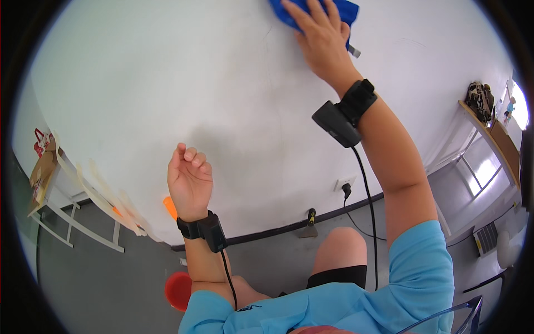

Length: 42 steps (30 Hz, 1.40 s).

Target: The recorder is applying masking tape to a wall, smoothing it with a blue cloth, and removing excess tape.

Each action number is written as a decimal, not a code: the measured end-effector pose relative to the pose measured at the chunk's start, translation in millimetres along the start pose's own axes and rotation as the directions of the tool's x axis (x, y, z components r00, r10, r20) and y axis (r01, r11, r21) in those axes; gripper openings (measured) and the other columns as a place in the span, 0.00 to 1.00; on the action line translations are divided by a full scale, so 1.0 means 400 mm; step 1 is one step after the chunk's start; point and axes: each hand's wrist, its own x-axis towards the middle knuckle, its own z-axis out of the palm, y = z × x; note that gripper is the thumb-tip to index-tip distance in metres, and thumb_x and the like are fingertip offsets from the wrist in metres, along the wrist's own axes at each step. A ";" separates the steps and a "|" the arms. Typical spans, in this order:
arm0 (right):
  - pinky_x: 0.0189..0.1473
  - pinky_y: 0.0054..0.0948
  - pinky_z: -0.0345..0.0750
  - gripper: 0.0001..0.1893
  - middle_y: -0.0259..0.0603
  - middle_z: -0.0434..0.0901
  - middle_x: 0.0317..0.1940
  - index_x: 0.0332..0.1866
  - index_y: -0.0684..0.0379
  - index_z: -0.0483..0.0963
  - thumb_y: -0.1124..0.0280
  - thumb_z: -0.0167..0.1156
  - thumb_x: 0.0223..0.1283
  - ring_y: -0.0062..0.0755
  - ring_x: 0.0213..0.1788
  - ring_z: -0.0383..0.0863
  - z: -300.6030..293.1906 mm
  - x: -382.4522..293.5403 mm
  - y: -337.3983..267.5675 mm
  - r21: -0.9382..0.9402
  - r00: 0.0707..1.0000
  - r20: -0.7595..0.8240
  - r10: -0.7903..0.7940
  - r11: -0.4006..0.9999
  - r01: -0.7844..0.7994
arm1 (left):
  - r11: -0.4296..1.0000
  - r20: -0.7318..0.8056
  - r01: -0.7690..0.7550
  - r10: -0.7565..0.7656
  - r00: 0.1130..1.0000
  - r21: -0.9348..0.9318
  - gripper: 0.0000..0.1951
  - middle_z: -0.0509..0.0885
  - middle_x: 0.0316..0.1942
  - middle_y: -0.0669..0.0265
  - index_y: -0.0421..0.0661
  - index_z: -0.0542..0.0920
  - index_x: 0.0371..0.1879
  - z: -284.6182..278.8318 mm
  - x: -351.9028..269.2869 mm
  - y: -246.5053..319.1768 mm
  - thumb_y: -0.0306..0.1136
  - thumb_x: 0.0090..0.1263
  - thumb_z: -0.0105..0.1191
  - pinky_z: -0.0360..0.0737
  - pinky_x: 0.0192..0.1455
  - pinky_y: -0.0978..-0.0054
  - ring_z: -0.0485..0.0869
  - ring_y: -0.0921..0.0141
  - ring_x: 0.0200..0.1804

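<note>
At the top of the picture, my right hand (pixel 323 37) lies spread over a blue cloth (pixel 352 10) and presses it against the white wall (pixel 233 83). A small grey end (pixel 354 51) sticks out beside the cloth; what it belongs to is hidden. Lower and to the left, my left hand (pixel 190 181) is raised in front of the wall, palm up, with fingers loosely curled and nothing in it. Each wrist wears a black strapped device with a cable. Grey smudges and thin dark marks show on the wall.
A scraper (pixel 309 225) leans against the dark baseboard (pixel 271 230). Right of it, a black plug sits in a wall socket (pixel 343 183). A red bucket (pixel 178 291) stands on the grey floor (pixel 104 284). An orange object (pixel 170 207) is partly behind my left wrist. Tables flank both sides.
</note>
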 end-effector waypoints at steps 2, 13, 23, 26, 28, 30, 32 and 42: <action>0.53 0.54 0.56 0.27 0.47 0.50 0.65 0.60 0.46 0.62 0.76 0.50 0.51 0.51 0.65 0.49 0.013 -0.025 -0.032 -0.049 0.993 0.037 -0.113 0.992 0.114 | 0.999 0.004 -0.026 0.026 1.000 0.021 0.08 0.72 0.28 0.69 0.43 0.72 0.37 -0.007 0.002 0.013 0.32 0.69 0.39 0.72 0.33 0.78 0.69 0.73 0.31; 0.54 0.45 0.61 0.28 0.35 0.58 0.63 0.57 0.34 0.66 0.77 0.56 0.51 0.40 0.63 0.57 0.065 -0.184 -0.073 -0.090 0.950 0.137 -0.279 0.952 0.293 | 0.998 0.020 -0.058 0.058 0.998 0.013 0.08 0.73 0.27 0.69 0.44 0.72 0.36 0.006 -0.001 0.030 0.32 0.69 0.38 0.74 0.32 0.77 0.71 0.73 0.30; 0.49 0.41 0.64 0.25 0.36 0.57 0.63 0.55 0.39 0.67 0.75 0.53 0.50 0.40 0.62 0.58 0.060 -0.334 -0.108 0.022 0.884 0.275 -0.379 0.921 0.388 | 0.999 0.062 -0.043 0.043 0.997 -0.004 0.07 0.73 0.27 0.69 0.44 0.72 0.36 0.018 0.009 0.018 0.31 0.68 0.39 0.74 0.33 0.77 0.71 0.73 0.30; 0.48 0.40 0.65 0.25 0.36 0.56 0.64 0.55 0.40 0.67 0.75 0.54 0.49 0.40 0.62 0.58 0.057 -0.413 -0.135 0.110 0.849 0.368 -0.379 0.925 0.365 | 0.999 0.060 -0.039 0.039 0.997 -0.008 0.08 0.73 0.27 0.69 0.44 0.72 0.36 0.015 0.008 0.021 0.31 0.69 0.38 0.74 0.34 0.77 0.72 0.73 0.30; 0.46 0.40 0.65 0.24 0.35 0.55 0.64 0.55 0.41 0.67 0.74 0.54 0.49 0.40 0.62 0.57 0.063 -0.463 -0.141 0.164 0.838 0.387 -0.385 0.923 0.349 | 0.999 0.072 -0.029 0.032 0.997 -0.032 0.07 0.73 0.27 0.68 0.43 0.72 0.36 0.009 0.013 0.017 0.31 0.68 0.39 0.73 0.34 0.76 0.70 0.73 0.31; 0.49 0.41 0.65 0.23 0.36 0.58 0.62 0.54 0.40 0.69 0.73 0.53 0.50 0.39 0.60 0.59 0.071 -0.519 -0.154 0.229 0.834 0.419 -0.360 0.930 0.286 | 0.998 0.081 -0.021 0.025 0.996 -0.058 0.08 0.72 0.28 0.68 0.42 0.72 0.37 0.001 0.018 0.012 0.30 0.68 0.40 0.73 0.35 0.76 0.69 0.73 0.31; 0.51 0.43 0.64 0.22 0.36 0.61 0.58 0.52 0.40 0.70 0.73 0.53 0.51 0.38 0.58 0.61 0.082 -0.581 -0.173 0.280 0.836 0.455 -0.307 0.940 0.193 | 0.999 0.083 -0.022 0.025 0.996 -0.042 0.07 0.72 0.28 0.68 0.42 0.72 0.37 0.002 0.020 0.009 0.30 0.67 0.40 0.73 0.35 0.76 0.69 0.73 0.31; 0.37 0.31 0.67 0.19 0.36 0.65 0.45 0.49 0.43 0.73 0.73 0.52 0.50 0.33 0.45 0.66 0.133 -0.793 -0.211 0.388 0.807 0.545 -0.227 0.922 -0.003 | 1.000 0.009 0.026 -0.026 1.000 0.012 0.07 0.74 0.27 0.69 0.45 0.73 0.35 -0.005 0.038 -0.024 0.31 0.68 0.40 0.73 0.32 0.77 0.71 0.73 0.30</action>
